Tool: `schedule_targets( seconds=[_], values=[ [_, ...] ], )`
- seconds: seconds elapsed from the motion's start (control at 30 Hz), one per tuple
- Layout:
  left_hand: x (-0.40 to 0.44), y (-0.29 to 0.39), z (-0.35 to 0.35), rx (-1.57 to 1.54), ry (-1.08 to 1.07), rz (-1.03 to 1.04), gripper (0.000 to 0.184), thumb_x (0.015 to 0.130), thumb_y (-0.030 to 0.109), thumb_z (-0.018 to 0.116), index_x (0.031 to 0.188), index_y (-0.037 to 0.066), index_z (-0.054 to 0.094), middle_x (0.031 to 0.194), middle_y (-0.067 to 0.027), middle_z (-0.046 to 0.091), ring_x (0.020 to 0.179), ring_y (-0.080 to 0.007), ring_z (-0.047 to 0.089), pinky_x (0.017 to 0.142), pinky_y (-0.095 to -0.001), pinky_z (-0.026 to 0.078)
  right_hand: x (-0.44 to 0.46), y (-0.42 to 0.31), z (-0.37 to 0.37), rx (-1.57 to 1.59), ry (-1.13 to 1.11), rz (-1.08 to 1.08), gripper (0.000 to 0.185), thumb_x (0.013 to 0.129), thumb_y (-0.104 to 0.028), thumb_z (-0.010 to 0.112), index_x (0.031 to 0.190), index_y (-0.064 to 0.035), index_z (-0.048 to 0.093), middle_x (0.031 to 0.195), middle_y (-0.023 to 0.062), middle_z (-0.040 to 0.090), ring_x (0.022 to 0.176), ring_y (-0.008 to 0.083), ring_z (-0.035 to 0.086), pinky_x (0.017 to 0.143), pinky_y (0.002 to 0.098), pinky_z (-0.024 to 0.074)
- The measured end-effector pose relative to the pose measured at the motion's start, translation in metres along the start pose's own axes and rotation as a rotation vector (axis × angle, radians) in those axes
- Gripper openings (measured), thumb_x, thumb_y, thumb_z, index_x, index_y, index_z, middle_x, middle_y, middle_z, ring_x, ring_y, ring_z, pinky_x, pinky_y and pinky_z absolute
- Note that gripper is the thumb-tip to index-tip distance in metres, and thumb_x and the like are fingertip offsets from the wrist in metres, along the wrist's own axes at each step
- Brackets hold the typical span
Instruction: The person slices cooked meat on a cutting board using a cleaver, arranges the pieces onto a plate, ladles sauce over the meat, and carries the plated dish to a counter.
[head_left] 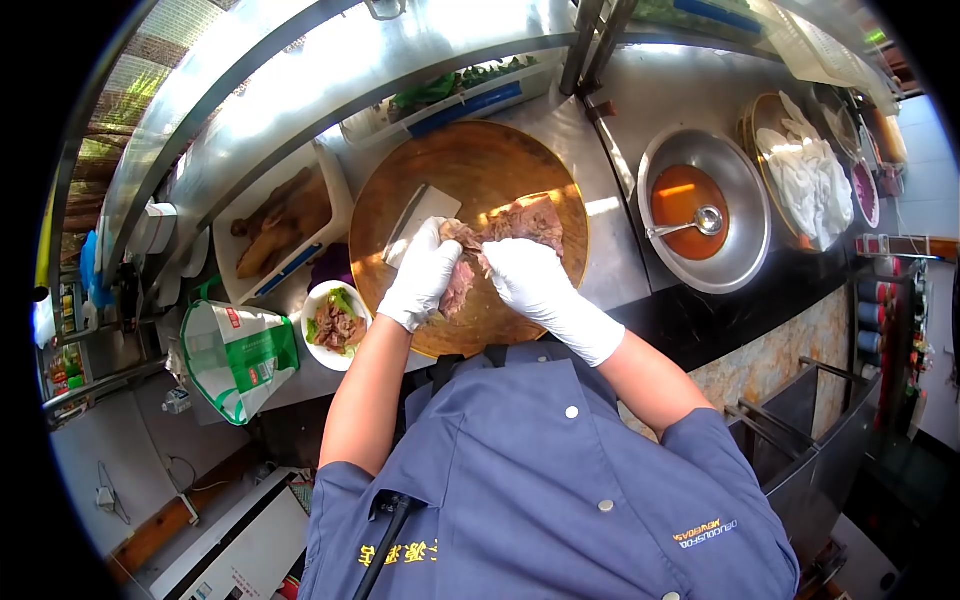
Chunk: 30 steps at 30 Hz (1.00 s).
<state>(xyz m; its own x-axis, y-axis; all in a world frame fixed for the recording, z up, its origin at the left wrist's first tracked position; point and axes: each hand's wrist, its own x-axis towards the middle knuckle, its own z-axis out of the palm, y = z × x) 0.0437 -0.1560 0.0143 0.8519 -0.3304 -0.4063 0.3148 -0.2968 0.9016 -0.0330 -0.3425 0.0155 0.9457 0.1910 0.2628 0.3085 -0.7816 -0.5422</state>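
Both my hands wear white gloves and work over a round wooden chopping board (pixel 540 165). My left hand (pixel 422 272) is closed on a piece of cooked meat (pixel 458 290). Close beside it, my right hand (pixel 530 280) pinches the torn edge of the same meat. A larger slab of meat (pixel 532 222) lies on the board just beyond my right fingers. The cleaver (pixel 415 218) rests flat on the board behind my left hand, its handle not visible. Left of the board, a white bowl (pixel 312 349) holds shredded meat (pixel 338 327) over green leaves.
A white tub (pixel 338 185) with whole cooked poultry (pixel 285 225) stands at the left. A green-and-white bag (pixel 245 355) sits below it. On the right is a steel basin (pixel 752 235) with brown liquid and a ladle (pixel 708 219). A metal shelf (pixel 330 80) overhangs the back.
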Motion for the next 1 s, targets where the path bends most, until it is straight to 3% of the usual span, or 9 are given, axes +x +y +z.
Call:
schedule_targets(
  seconds=[0.2,0.23,0.33,0.37,0.5,0.67,0.83,0.93,1.0],
  values=[
    [0.012,-0.017,-0.036,-0.463,0.131,0.049,0.023,0.099,0.006,0.051,0.121,0.003,0.054,0.092,-0.0088,0.064,0.070,-0.0146,0.063,0.060,-0.0296,0.054,-0.024,0.010,0.012,0.358,0.195,0.177,0.010,0.093,-0.013,0.065,0.100,-0.0064,0.066,0.075,0.0148,0.063,0.077,0.0392,0.067,0.071,0.0468,0.0546],
    [0.003,-0.003,-0.032,-0.538,0.150,0.002,0.021,0.098,0.002,0.052,0.119,0.003,0.053,0.099,-0.0082,0.062,0.082,-0.0157,0.063,0.070,-0.0317,0.056,-0.031,0.020,0.020,0.420,-0.012,0.224,0.017,0.093,-0.011,0.063,0.109,-0.0053,0.064,0.085,0.0173,0.065,0.084,0.0422,0.067,0.075,0.0487,0.0552],
    [0.009,-0.029,-0.031,-0.663,0.064,0.067,0.020,0.098,-0.001,0.053,0.117,0.003,0.054,0.098,-0.0095,0.062,0.082,-0.0189,0.064,0.072,-0.0335,0.057,-0.042,0.026,0.045,0.289,-0.125,0.180,0.030,0.093,-0.011,0.062,0.122,-0.0030,0.061,0.097,0.0207,0.066,0.092,0.0422,0.066,0.079,0.0486,0.0553],
    [0.015,-0.050,-0.035,-0.684,0.062,0.066,0.025,0.097,-0.004,0.055,0.120,0.003,0.052,0.115,-0.0091,0.063,0.099,-0.0208,0.065,0.080,-0.0388,0.059,-0.045,0.029,0.059,0.293,-0.166,0.206,0.043,0.092,-0.013,0.062,0.132,0.0006,0.055,0.103,0.0241,0.064,0.097,0.0428,0.065,0.084,0.0492,0.0546],
    [0.003,-0.066,-0.030,-0.708,0.066,-0.076,0.027,0.097,0.001,0.059,0.123,0.001,0.052,0.114,-0.0095,0.064,0.095,-0.0220,0.065,0.075,-0.0417,0.059,-0.033,0.018,0.047,0.267,-0.251,0.302,0.046,0.092,-0.017,0.066,0.131,0.0068,0.056,0.106,0.0270,0.066,0.099,0.0412,0.067,0.087,0.0453,0.0548],
    [-0.024,-0.021,-0.001,-0.477,0.129,-0.125,0.042,0.099,0.008,0.060,0.139,-0.002,0.048,0.116,-0.0092,0.062,0.099,-0.0194,0.066,0.077,-0.0390,0.059,-0.006,-0.003,0.020,0.800,-0.178,0.455,0.054,0.090,-0.026,0.075,0.130,0.0061,0.060,0.111,0.0190,0.071,0.100,0.0236,0.070,0.088,0.0360,0.0551],
    [-0.038,0.000,0.005,-0.125,0.006,0.032,0.040,0.101,0.012,0.061,0.137,-0.003,0.055,0.111,-0.0051,0.066,0.093,-0.0115,0.063,0.080,-0.0270,0.054,0.007,-0.007,0.012,0.906,-0.280,0.533,0.042,0.087,-0.020,0.077,0.113,0.0095,0.063,0.097,0.0109,0.072,0.091,0.0141,0.068,0.079,0.0318,0.0553],
    [-0.040,0.010,0.010,0.141,0.081,0.160,0.032,0.098,0.018,0.062,0.118,-0.007,0.065,0.092,-0.0164,0.071,0.081,-0.0187,0.067,0.077,-0.0332,0.054,0.007,-0.017,0.005,0.931,-0.310,0.534,0.035,0.086,-0.020,0.074,0.105,0.0079,0.065,0.090,0.0095,0.070,0.087,0.0154,0.067,0.076,0.0335,0.0540],
    [-0.041,0.017,0.007,0.274,0.064,0.198,0.030,0.096,0.018,0.063,0.112,-0.006,0.066,0.089,-0.0207,0.070,0.080,-0.0206,0.068,0.075,-0.0350,0.054,0.009,-0.024,0.005,0.732,-0.220,0.402,0.027,0.083,-0.021,0.069,0.095,0.0025,0.067,0.087,0.0142,0.069,0.082,0.0266,0.069,0.073,0.0392,0.0534]
  ],
)
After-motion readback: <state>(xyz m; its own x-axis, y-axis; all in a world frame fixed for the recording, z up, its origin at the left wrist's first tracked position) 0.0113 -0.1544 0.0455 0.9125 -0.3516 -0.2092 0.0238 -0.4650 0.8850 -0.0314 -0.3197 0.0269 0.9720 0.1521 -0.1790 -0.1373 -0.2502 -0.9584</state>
